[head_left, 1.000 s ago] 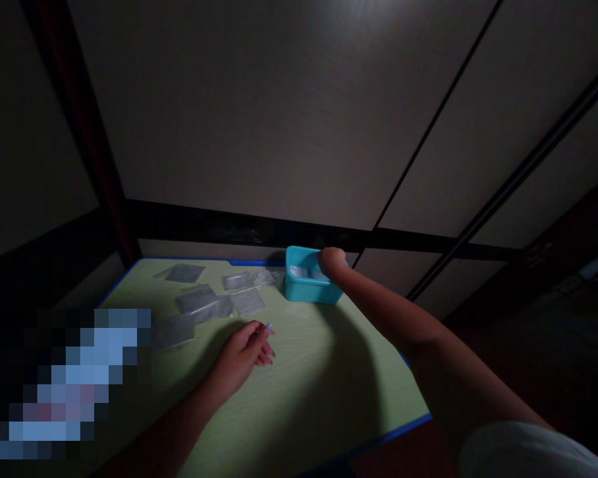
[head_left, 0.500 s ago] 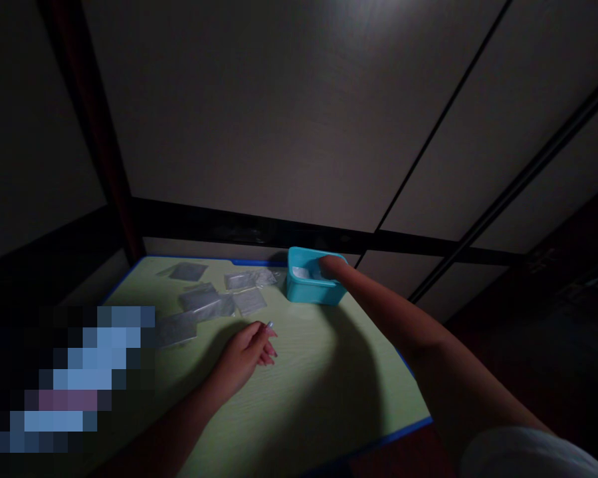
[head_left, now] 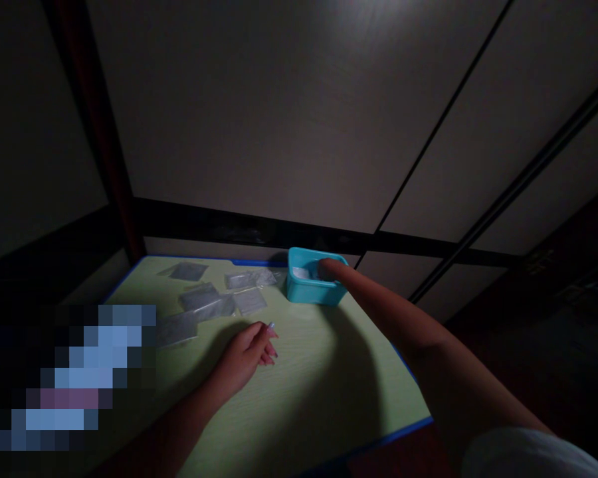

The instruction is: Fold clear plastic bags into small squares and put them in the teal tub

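Observation:
My right hand point(head_left: 330, 267) reaches over the rim into a turquoise plastic bin point(head_left: 311, 293), its fingers hidden inside. Something whitish point(head_left: 301, 273) lies in the bin, too dim to name. Loosely curled, my left hand point(head_left: 249, 350) hovers at or just above the table, fingertips apart and nothing visible between them. Several flat clear packets with greyish contents lie beyond and to the left of it. The nearest is a square packet point(head_left: 252, 301); a crinkled packet point(head_left: 250, 279) lies behind it. Overlapping packets point(head_left: 206, 302) spread farther left.
The pale green table point(head_left: 339, 392) has a blue edge. A light panelled cabinet point(head_left: 259, 133) stands right behind it, with a dark band along its lower part. At the lower left, a pixelated patch point(head_left: 90, 378) covers part of the view. Lighting is dim.
My right hand shifts very slightly within the bin. My left hand and the packets stay practically where they were.

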The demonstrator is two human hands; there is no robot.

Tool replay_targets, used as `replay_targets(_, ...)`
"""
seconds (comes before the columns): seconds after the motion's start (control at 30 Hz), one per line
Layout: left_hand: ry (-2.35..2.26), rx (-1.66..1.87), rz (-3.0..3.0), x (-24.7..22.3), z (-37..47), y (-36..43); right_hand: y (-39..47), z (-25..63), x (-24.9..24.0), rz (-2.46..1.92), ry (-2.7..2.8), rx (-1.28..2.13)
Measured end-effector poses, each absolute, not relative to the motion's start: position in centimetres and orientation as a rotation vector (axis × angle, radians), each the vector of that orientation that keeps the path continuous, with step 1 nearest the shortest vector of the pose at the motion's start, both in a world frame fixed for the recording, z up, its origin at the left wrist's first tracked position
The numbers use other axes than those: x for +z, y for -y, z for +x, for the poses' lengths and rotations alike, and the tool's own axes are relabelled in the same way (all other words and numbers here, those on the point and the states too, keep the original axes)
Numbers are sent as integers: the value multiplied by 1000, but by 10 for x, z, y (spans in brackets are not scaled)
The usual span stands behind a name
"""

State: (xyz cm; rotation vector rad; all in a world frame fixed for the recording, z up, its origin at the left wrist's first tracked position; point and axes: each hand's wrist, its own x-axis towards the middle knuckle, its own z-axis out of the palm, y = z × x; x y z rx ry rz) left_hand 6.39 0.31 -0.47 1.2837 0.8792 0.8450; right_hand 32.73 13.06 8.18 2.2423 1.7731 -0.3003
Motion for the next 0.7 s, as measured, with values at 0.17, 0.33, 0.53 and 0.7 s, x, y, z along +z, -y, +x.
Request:
replay_targets(0.17, -878, 847, 1285, -5, 64, -3, -136, 330, 80, 2209, -1740, -291)
replay_targets(0.33, -863, 848, 1299, -7, 64, -5, -140, 336, 71, 2204, -1742, -266)
replay_targets(0.53, -865, 851, 1298, -9, 64, -4, -144, 337, 63, 2233, -1740, -303)
replay_targets(0.7, -850, 833, 1309, -10, 64, -4, -146, 334, 61, 2282, -1744, -302)
